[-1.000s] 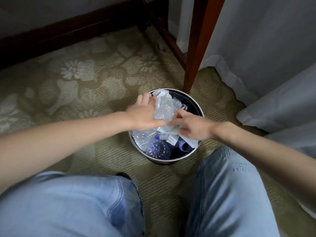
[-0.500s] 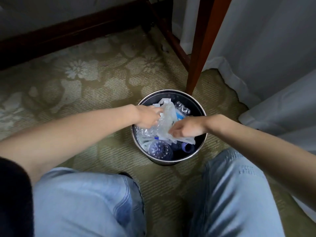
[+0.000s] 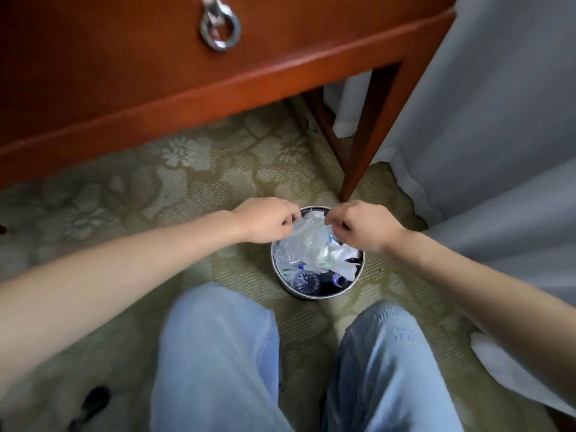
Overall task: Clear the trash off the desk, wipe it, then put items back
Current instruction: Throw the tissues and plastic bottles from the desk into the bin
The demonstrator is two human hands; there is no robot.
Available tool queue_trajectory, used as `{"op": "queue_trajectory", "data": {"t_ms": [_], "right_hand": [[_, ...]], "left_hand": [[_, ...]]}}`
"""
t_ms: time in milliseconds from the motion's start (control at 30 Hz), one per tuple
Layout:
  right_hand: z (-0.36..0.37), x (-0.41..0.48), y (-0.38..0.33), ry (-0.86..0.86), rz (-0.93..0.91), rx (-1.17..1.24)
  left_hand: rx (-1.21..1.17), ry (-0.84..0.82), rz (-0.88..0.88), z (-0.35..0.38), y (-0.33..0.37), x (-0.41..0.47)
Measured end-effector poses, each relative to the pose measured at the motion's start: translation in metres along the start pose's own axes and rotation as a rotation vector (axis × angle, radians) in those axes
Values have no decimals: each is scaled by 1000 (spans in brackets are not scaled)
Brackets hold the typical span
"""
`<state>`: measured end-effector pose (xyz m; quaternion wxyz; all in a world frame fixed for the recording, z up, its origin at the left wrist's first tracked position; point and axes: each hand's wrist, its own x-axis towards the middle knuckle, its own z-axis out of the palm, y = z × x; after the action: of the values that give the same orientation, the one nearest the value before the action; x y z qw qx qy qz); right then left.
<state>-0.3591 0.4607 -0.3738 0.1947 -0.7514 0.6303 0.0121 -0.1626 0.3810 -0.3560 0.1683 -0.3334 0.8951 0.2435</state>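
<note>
A round metal trash bin [image 3: 314, 295] stands on the carpet between my knees and the desk leg. It is full of clear plastic bags [image 3: 307, 244], white wrappers [image 3: 338, 257] and plastic bottles [image 3: 307, 280]. My left hand [image 3: 265, 221] hovers over the bin's far left rim with fingers curled, pinching the top edge of a clear bag. My right hand [image 3: 363, 224] is over the far right rim, fingers curled at the same plastic.
The red-brown wooden desk [image 3: 187, 82] with a metal ring drawer pull [image 3: 220, 29] hangs over the far side. Its leg [image 3: 364, 157] stands just behind the bin. Grey curtains [image 3: 498, 120] fall at the right. My jeans-clad knees [image 3: 218, 353] fill the foreground.
Both hands rose from pressing inside the bin to its far rim and moved apart, pulling at the plastic. My view lifted, so the desk front now shows.
</note>
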Motion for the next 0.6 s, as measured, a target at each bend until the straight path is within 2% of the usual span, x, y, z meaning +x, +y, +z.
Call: {"op": "queue_trajectory", "data": {"t_ms": [233, 400, 500, 600], "right_hand": [[-151, -30, -96, 338, -200, -71], [-249, -28, -180, 379, -294, -122], [-283, -11, -229, 410, -335, -132], [-297, 16, -276, 373, -370, -178]], "left_hand": [[24, 290, -172, -131, 25, -149], [127, 390, -281, -209, 25, -249], [201, 452, -349, -243, 5, -295], [281, 437, -406, -264, -35, -332]]}}
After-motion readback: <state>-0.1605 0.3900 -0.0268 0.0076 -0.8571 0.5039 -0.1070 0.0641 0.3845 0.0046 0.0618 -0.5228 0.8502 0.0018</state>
